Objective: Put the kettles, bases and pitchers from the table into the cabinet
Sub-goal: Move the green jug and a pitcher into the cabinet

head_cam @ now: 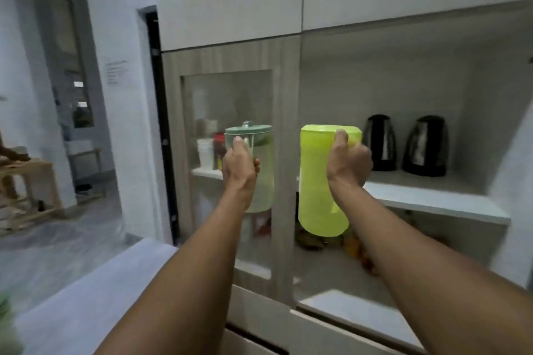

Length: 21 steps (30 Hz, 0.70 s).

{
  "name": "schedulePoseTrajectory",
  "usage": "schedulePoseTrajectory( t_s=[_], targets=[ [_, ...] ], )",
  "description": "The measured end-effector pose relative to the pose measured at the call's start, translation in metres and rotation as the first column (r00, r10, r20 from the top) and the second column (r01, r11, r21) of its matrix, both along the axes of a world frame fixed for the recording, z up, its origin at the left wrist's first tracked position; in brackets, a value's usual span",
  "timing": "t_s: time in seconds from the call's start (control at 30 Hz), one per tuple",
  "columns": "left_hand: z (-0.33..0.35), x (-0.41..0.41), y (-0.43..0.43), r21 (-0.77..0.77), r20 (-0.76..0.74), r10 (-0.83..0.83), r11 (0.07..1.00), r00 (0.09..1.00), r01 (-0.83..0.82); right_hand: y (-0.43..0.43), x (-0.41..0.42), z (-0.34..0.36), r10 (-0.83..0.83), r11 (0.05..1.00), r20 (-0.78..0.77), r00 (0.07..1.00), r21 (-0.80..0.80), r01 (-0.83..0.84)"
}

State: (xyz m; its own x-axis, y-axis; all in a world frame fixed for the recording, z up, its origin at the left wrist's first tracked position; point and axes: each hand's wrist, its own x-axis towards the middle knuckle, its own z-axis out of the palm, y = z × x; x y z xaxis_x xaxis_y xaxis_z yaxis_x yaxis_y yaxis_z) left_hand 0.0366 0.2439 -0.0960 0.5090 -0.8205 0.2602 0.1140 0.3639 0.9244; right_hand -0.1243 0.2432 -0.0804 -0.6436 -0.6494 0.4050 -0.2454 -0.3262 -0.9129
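Observation:
My left hand [240,166] grips the handle of a clear pitcher [261,179] with a green lid, held up in front of the glass cabinet door [227,112]. In my right hand [347,161] is a lime-green pitcher [318,184], gripped by its handle and raised at the open cabinet section. Two black kettles [379,143] [426,147] stand side by side on the white cabinet shelf [432,199], to the right of the lime-green pitcher.
Behind the glass door sit white cups [205,153] and a red jar [219,150] on a shelf. Some fruit-like items [354,245] lie on the lower shelf. A white counter [95,291] runs below left. A wooden rack [31,181] stands in the hallway at left.

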Motion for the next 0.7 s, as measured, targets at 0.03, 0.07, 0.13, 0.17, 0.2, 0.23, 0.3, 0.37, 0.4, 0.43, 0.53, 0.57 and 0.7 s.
schedulePoseTrajectory(
  t_s=[0.03, 0.07, 0.13, 0.17, 0.2, 0.23, 0.3, 0.37, 0.4, 0.43, 0.53, 0.57, 0.7],
  targets=[
    [0.005, -0.028, -0.017, -0.008, 0.017, -0.033, 0.999, 0.999, 0.033, -0.009, -0.027, 0.005, -0.042, 0.999, 0.009, 0.999, -0.009, 0.042],
    [0.008, -0.055, -0.032, -0.016, 0.03, -0.071, 0.997, 0.997, 0.071, -0.019, -0.054, 0.009, -0.088, 0.996, 0.01, 0.996, -0.021, 0.088],
    [0.014, -0.104, -0.061, -0.045, 0.03, -0.155, 0.987, 0.987, 0.156, -0.036, -0.103, 0.014, -0.146, 0.988, 0.018, 0.989, -0.053, 0.146],
    [0.015, -0.128, -0.074, -0.052, 0.028, -0.184, 0.981, 0.983, 0.185, -0.043, -0.126, 0.015, -0.163, 0.984, 0.013, 0.987, -0.065, 0.163],
    [0.015, -0.15, -0.087, -0.053, 0.022, -0.201, 0.978, 0.979, 0.202, -0.051, -0.148, 0.016, -0.18, 0.981, 0.003, 0.984, -0.073, 0.18],
    [0.015, -0.171, -0.101, -0.051, 0.018, -0.21, 0.976, 0.978, 0.21, -0.057, -0.168, 0.016, -0.196, 0.978, -0.003, 0.981, -0.075, 0.195],
    [0.012, -0.205, -0.124, -0.028, 0.017, -0.211, 0.977, 0.977, 0.211, -0.071, -0.202, 0.014, -0.218, 0.974, 0.004, 0.976, -0.07, 0.217],
    [0.009, -0.231, -0.148, -0.003, 0.007, -0.208, 0.978, 0.978, 0.208, -0.089, -0.227, 0.013, -0.238, 0.969, 0.015, 0.971, -0.062, 0.239],
    [0.007, -0.241, -0.161, 0.006, -0.002, -0.206, 0.978, 0.978, 0.206, -0.099, -0.237, 0.012, -0.249, 0.967, 0.022, 0.968, -0.055, 0.25],
    [0.006, -0.248, -0.172, 0.012, -0.003, -0.2, 0.98, 0.98, 0.2, -0.109, -0.245, 0.011, -0.257, 0.965, 0.026, 0.966, -0.054, 0.258],
    [0.003, -0.259, -0.204, 0.01, 0.027, -0.159, 0.987, 0.987, 0.159, -0.141, -0.257, 0.01, -0.236, 0.969, 0.053, 0.97, -0.061, 0.239],
    [0.002, -0.259, -0.215, 0.012, 0.033, -0.144, 0.99, 0.989, 0.144, -0.152, -0.257, 0.01, -0.226, 0.972, 0.062, 0.972, -0.05, 0.229],
    [-0.001, -0.248, -0.263, 0.042, 0.064, -0.072, 0.997, 0.995, 0.07, -0.213, -0.243, 0.006, -0.157, 0.986, 0.048, 0.987, -0.054, 0.159]
  ],
)
